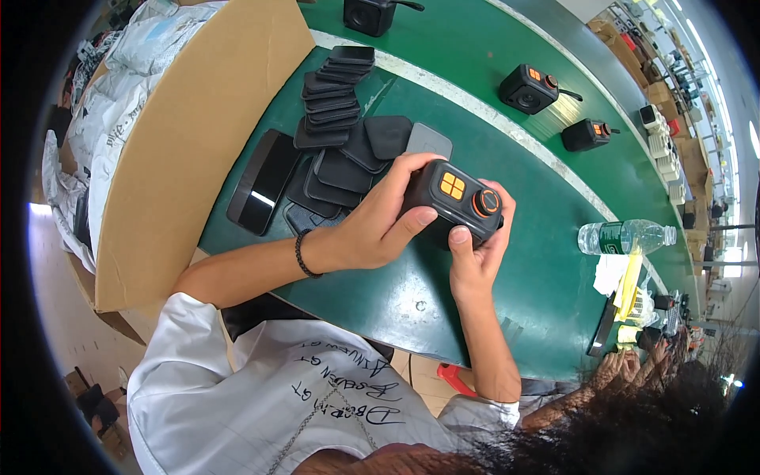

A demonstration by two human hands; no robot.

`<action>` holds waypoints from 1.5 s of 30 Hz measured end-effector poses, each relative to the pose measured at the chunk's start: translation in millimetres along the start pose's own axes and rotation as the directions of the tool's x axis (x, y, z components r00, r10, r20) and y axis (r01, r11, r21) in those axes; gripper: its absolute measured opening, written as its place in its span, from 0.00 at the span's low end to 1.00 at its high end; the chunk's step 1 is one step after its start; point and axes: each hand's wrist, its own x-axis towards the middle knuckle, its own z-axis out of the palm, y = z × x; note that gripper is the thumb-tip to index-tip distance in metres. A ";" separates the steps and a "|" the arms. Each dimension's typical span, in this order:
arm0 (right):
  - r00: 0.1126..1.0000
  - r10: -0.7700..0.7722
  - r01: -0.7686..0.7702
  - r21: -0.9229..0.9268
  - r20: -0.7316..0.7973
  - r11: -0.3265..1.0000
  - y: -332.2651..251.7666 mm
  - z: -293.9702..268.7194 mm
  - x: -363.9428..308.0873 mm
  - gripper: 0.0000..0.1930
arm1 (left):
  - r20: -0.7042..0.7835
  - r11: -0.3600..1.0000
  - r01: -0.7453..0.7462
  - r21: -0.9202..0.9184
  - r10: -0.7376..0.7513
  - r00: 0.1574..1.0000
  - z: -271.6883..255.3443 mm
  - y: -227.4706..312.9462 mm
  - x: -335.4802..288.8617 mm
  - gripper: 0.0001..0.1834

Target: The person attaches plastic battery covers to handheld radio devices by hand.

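Note:
Both my hands hold a black box-shaped portable speaker above the green table. Its top face shows orange square buttons and a round knob with an orange ring. My left hand grips the left side, thumb along the near edge. The opposite side is held by my right hand, its thumb pressed near the front edge and fingers wrapped behind the knob. Left of the speaker lie several black rounded-square covers, some in an overlapping row. A grey square piece sits just behind my left hand, and a black phone lies beside the covers.
A cardboard box with white plastic bags stands at the left. Beyond a pale strip, more black speakers stand on a green surface. A clear bottle lies at the right, near yellow strips and another person's hands.

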 end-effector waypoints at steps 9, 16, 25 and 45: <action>0.979 0.028 -0.037 0.039 0.201 0.999 -3.8 -11.5 7.4 0.31 | -0.109 0.967 0.223 -0.122 -0.237 0.965 -6.6 12.5 4.8 0.27; 0.996 0.039 -0.034 -0.061 0.086 0.998 -7.4 3.5 -0.6 0.28 | -0.143 0.978 0.192 -0.076 -0.202 0.969 -0.4 8.3 -0.4 0.27; 0.997 0.078 -0.078 -0.077 0.002 0.994 -20.4 -5.0 6.8 0.27 | -0.003 0.972 0.232 -0.039 -0.232 0.973 -13.9 4.1 13.6 0.26; 0.995 0.004 -0.014 -0.107 -0.095 0.994 0.5 15.1 -9.5 0.40 | 0.073 0.937 0.257 -0.239 -0.246 0.966 -7.5 17.5 5.7 0.38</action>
